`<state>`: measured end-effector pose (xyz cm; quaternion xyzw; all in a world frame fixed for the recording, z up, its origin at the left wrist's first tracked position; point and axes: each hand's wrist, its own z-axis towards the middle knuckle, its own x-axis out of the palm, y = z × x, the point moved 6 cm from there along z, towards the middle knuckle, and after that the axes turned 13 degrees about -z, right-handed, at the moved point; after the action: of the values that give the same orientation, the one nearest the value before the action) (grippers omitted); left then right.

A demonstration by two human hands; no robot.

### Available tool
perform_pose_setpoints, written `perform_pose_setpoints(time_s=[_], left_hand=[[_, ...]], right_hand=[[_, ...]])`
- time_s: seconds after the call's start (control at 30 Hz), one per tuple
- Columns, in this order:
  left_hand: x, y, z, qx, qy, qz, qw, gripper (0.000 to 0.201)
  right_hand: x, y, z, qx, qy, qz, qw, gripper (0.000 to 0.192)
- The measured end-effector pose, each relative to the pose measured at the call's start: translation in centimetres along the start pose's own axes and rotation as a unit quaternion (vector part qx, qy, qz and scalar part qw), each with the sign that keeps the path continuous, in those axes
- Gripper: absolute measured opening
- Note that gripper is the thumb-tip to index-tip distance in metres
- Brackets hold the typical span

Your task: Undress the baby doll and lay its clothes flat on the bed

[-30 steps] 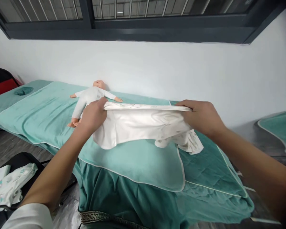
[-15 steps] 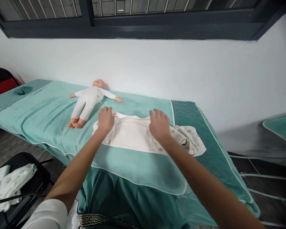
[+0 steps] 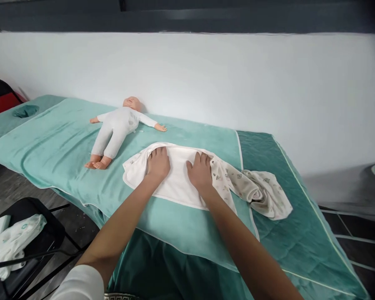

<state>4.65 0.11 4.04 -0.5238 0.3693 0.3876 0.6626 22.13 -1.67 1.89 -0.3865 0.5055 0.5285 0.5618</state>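
Note:
A white baby garment (image 3: pixel 178 166) with a small print on its outer side lies spread on the bed, its plain inside facing up. My left hand (image 3: pixel 158 162) rests flat on its left part, fingers stretched out, open. On the right part lies my right hand (image 3: pixel 200 171), also open, thumb apart and fingertips at the folded printed edge. From there a printed section runs right into a crumpled bunch (image 3: pixel 267 193). Behind and to the left, a baby doll (image 3: pixel 117 125) in white clothing lies on its back, arms spread, touched by neither hand.
The bed has a light green cover (image 3: pixel 59 141) and a darker quilted cover (image 3: pixel 300 208) at right. A white wall (image 3: pixel 206 75) stands behind it. At lower left, a black chair (image 3: pixel 54 227) holds a printed white cloth (image 3: pixel 15 246).
Both hands have come down from above the garment and now lie flat on it, closer together. The garment is flatter, and the view has tilted downward.

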Motion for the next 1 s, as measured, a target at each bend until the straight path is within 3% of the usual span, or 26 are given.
perform_pose_setpoints(time_s=[0.23, 0.47, 0.63, 1.0], left_hand=[[1.1, -0.8, 3.9, -0.049, 0.019, -0.020, 0.998, 0.051], [3.5, -0.7, 7.2, -0.028, -0.002, -0.025, 0.999, 0.057], [4.4, -0.1, 8.0, -0.027, 0.005, -0.032, 0.999, 0.058], [3.9, -0.1, 7.8, -0.025, -0.010, -0.027, 0.999, 0.055]], right_hand=[[0.0, 0.1, 3.0, -0.004, -0.018, -0.010, 1.000, 0.057], [1.7, -0.9, 6.6, 0.004, 0.001, -0.033, 0.999, 0.063], [3.2, -1.5, 8.2, -0.006, 0.046, -0.035, 0.998, 0.066], [3.2, -1.1, 8.3, -0.010, 0.040, -0.021, 0.999, 0.062]])
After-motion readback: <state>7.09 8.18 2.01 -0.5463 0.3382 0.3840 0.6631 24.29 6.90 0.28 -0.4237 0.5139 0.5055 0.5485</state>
